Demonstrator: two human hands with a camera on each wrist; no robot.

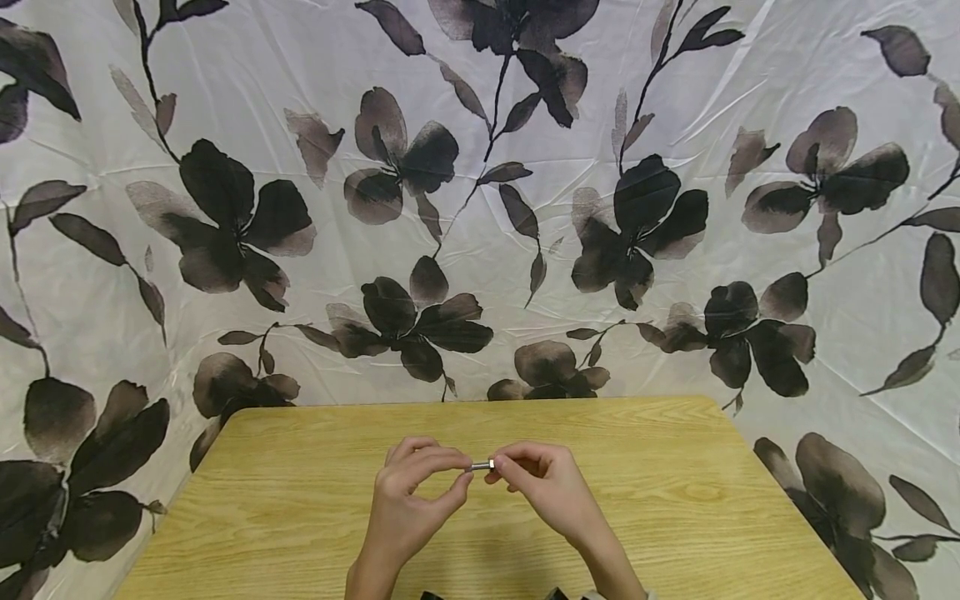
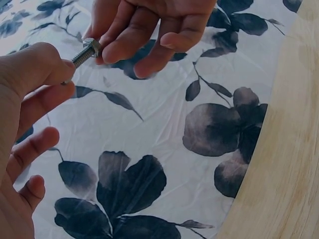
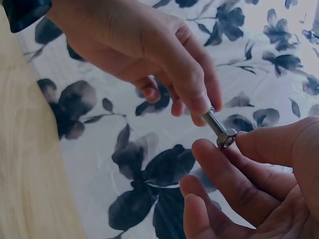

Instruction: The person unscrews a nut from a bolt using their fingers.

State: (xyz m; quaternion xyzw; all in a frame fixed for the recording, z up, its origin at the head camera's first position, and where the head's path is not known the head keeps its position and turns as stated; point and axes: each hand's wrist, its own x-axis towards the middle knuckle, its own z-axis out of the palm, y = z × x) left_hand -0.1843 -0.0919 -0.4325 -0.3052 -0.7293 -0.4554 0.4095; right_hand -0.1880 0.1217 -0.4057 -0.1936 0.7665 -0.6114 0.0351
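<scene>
A small silver bolt (image 1: 481,466) is held level above the table between the two hands. Its threaded shank (image 3: 214,122) points left, and the hexagonal end (image 2: 91,46) lies to the right. Whether that end is only the bolt's head or also has a nut against it, I cannot tell. My left hand (image 1: 412,500) pinches the shank's tip between thumb and index finger, its other fingers apart from the bolt. With thumb and fingertips, my right hand (image 1: 553,496) grips the hexagonal end; the remaining fingers are loosely bent.
Below the hands is a light wood-grain table (image 1: 300,517) with rounded far corners. White cloth (image 1: 525,292) printed with dark flowers hangs behind it and along both sides. Dark band pieces (image 3: 25,12) show near the wrists.
</scene>
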